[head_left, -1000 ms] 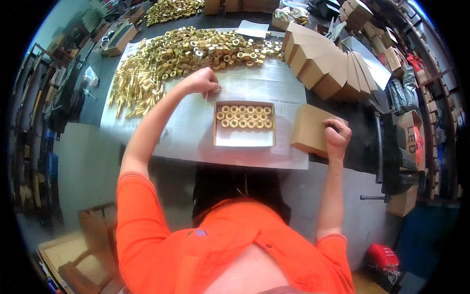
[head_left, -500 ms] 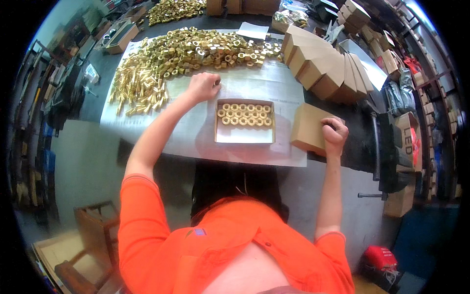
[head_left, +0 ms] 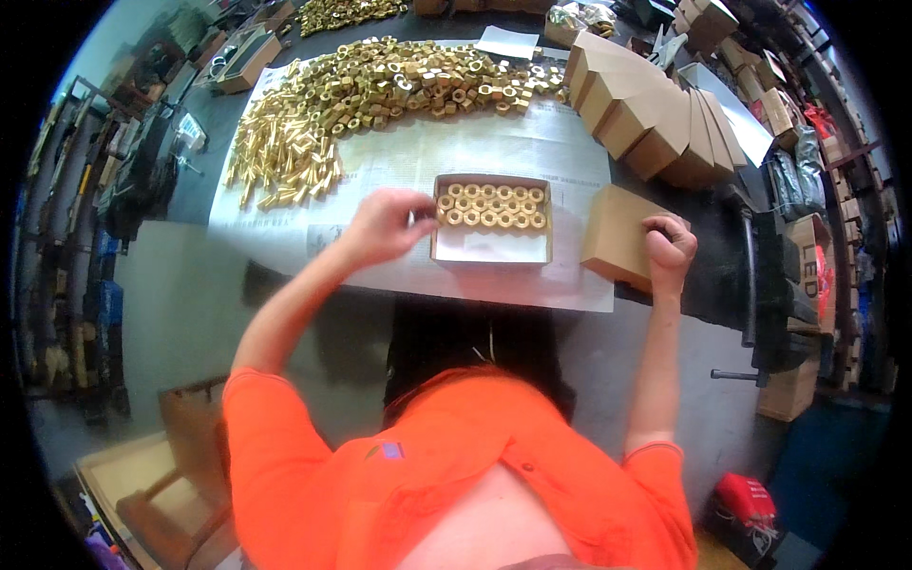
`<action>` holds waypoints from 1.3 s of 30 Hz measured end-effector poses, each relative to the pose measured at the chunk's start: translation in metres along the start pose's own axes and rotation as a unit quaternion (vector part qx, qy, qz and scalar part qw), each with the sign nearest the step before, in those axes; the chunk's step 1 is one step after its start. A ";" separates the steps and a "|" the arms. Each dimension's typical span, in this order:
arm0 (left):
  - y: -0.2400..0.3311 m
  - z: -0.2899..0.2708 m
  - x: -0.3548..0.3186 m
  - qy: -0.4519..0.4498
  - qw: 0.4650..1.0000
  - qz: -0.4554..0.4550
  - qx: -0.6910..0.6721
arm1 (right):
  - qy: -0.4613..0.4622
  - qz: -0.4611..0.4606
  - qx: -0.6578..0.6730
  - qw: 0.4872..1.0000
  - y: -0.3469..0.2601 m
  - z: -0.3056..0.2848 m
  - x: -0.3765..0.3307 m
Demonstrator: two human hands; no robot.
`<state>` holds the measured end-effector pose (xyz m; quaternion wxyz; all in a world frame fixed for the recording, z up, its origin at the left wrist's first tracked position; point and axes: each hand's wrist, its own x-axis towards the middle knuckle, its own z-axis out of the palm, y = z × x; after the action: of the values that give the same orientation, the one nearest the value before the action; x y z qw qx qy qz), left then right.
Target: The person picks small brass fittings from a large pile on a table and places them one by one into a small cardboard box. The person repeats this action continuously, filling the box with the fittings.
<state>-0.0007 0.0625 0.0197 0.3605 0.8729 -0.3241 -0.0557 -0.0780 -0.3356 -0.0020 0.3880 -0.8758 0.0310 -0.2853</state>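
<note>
My left hand (head_left: 388, 228) is at the left wall of an open shallow box (head_left: 492, 257), fingers bent and closed at the tips. Whatever they hold, if anything, is too small to make out. Inside the box, rows of brass hex nuts (head_left: 496, 205) stand against the far side, with white lining showing in the near part. My right hand (head_left: 671, 249) is curled into a fist at the right edge of a brown cardboard box (head_left: 617, 228). Its palm side is hidden, so I cannot see whether anything is in it.
Beyond the box a big heap of brass nuts (head_left: 408, 81) lies on the paper sheet (head_left: 380, 161). Slim brass pieces (head_left: 280, 157) are piled at the left. A fanned row of brown cartons (head_left: 655, 114) stands at the right, and a vise (head_left: 769, 313) sits at the bench edge.
My left hand has come back from the near edge of the nut heap to the left side of the open box. My right hand stays by the brown box. The whole view has shifted slightly.
</note>
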 end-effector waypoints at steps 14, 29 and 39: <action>0.004 0.041 -0.004 0.054 0.985 -0.039 0.159 | -0.011 -0.004 -0.007 1.000 0.005 0.000 0.000; 0.011 0.042 0.000 0.027 0.969 -0.052 0.240 | -0.006 0.001 -0.011 1.000 -0.001 -0.001 0.000; 0.006 -0.002 0.036 0.004 0.983 -0.065 0.173 | -0.001 0.022 -0.001 1.000 0.007 -0.001 -0.001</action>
<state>0.0248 0.0386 0.0302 0.2005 0.9415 -0.2701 -0.0187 -0.0785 -0.3407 -0.0066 0.3936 -0.8754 0.0499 -0.2760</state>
